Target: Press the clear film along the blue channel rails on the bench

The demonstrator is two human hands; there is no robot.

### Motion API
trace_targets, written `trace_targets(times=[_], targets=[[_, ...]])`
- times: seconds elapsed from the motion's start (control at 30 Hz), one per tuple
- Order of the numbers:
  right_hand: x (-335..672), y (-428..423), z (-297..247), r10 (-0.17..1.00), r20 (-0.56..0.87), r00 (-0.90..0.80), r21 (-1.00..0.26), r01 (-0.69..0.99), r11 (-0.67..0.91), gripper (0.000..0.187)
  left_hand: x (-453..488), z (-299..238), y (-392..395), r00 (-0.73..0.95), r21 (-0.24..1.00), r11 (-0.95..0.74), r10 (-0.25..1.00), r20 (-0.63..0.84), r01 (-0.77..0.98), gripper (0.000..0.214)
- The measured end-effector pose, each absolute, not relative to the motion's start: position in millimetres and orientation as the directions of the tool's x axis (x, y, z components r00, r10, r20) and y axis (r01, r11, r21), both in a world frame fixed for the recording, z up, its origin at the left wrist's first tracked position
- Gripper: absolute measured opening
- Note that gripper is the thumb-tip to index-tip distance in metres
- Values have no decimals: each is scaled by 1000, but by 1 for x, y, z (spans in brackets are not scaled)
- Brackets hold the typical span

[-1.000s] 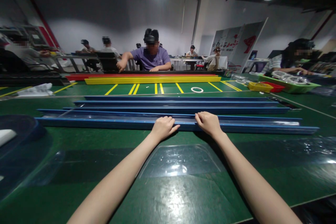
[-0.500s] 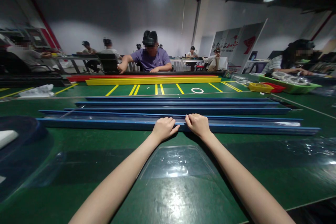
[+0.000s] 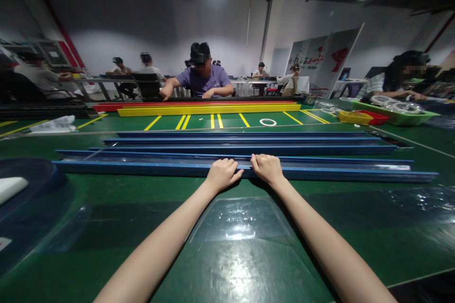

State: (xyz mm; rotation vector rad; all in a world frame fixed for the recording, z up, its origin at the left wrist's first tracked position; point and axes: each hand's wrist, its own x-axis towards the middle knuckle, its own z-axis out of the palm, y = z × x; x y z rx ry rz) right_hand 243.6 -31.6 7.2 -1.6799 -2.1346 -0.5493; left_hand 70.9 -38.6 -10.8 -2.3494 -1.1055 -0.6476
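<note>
A long blue channel (image 3: 337, 175), open at the top, lies crosswise on the green table (image 3: 234, 270) in front of me. My left hand (image 3: 223, 173) is closed over it near its middle, fingers curled inside and thumb pointing right. Just to the right, my right hand (image 3: 267, 168) is closed on the same channel, knuckles up. A small gap separates the hands. A shiny clear strip (image 3: 393, 167) shows inside the channel's right end. More blue channels (image 3: 249, 147) lie parallel right behind it. My fingertips are hidden.
Clear plastic film (image 3: 245, 218) lies between my forearms. A dark blue roll (image 3: 31, 199) stands at left. Beyond are a yellow channel (image 3: 209, 110), a white ring (image 3: 268, 122) and a green tray (image 3: 419, 117) of coiled rings. A co-worker in purple (image 3: 209, 78) sits opposite.
Both hands keep the same grip on the blue channel. The view has shifted very slightly, and the channels appear a little further right. The co-worker opposite has lowered their head slightly.
</note>
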Motion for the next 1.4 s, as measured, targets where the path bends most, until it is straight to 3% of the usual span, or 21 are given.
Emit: trace_targets(times=[0.27, 0.5, 0.8, 1.4], targets=[[248, -29, 7, 822, 517, -239, 103, 971, 218, 52, 71, -9, -41, 584, -204, -607, 534, 611, 768, 29], [273, -30, 6, 837, 525, -155, 94, 988, 124, 52, 71, -9, -41, 536, -177, -568, 561, 631, 804, 32], [301, -30, 7, 858, 510, -66, 110, 994, 11, 51, 72, -9, -40, 582, -247, -568, 540, 608, 785, 36], [304, -31, 12, 900, 433, -43, 98, 995, 0, 50, 71, -13, -38, 578, -238, -574, 534, 618, 784, 32]])
